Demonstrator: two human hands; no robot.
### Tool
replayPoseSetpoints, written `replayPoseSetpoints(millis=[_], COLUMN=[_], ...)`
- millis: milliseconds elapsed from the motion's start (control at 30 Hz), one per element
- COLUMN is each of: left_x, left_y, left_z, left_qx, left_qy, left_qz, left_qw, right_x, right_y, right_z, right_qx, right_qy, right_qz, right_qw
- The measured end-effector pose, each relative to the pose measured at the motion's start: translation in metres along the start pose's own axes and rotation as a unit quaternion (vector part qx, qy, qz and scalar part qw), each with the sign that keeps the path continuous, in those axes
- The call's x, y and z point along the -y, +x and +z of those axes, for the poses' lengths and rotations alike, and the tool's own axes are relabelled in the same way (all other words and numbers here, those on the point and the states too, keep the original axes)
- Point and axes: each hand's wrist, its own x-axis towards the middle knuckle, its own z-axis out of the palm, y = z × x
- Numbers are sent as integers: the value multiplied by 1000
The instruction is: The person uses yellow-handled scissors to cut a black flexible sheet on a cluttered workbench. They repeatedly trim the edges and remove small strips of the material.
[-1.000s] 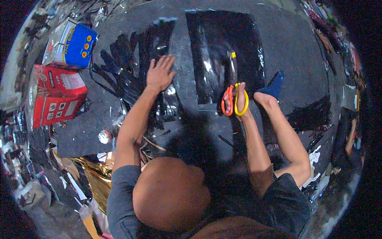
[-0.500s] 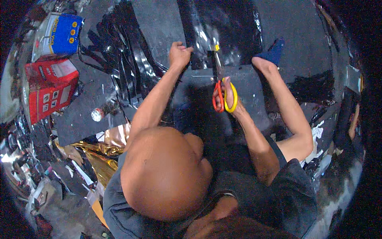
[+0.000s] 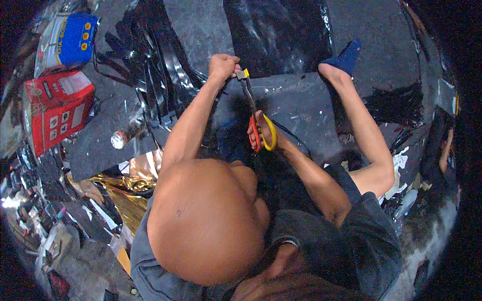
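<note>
My right hand (image 3: 264, 131) is wrapped round the handles of large scissors (image 3: 274, 135), one loop red and the other yellow. Their dark blades point away from me toward my left hand (image 3: 222, 66). A small grey and yellow piece (image 3: 243, 74) sits at the blade end, right beside my left fingertips. Those fingers are pinched at the near left corner of a glossy black plastic sheet (image 3: 281, 37), which lies flat on the dark floor. Exactly what is between the blades is hidden.
Loose black plastic strips (image 3: 160, 65) lie left of my left arm. Farther left stand a blue-and-white box (image 3: 70, 40) and a red box (image 3: 60, 110). A clear roll (image 3: 125, 136) and gold foil (image 3: 123, 198) lie nearer. My blue-socked foot (image 3: 346, 60) rests at the right.
The scissors and my right hand have moved left, bringing the blade end from over the sheet to my left fingertips. My left hand has shifted only slightly. A thin dark strip now shows beside my right wrist.
</note>
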Motion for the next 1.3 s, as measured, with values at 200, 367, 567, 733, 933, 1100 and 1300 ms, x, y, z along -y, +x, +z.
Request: replayPoseSetpoints(millis=[200,367,567,733,933,1100,1300], left_x=[-7,-1,25,41,42,41,41], left_y=[-5,-4,-22,-26,-36,-35,-37], left_z=[6,3,20,26,21,23,25], left_qx=[28,35,81,73,54,55,42], left_qy=[-110,-68,-16,-40,-24,-21,-55], left_qz=[-53,13,4,29,112,135,109], left_qw=[992,997,997,996,992,989,992], right_x=[6,15,13,14,34,33,36], right_y=[1,13,27,24,25,28,26], right_z=[-1,-13,-25,-17,-2,0,-1], right_qx=[-75,-52,-85,-146,-147,-161,-150], right_qy=[-18,21,-52,-109,-120,-116,-124], right_qz=[-56,-20,-24,-29,-31,-36,-63], right_qw=[995,998,995,983,981,979,979])
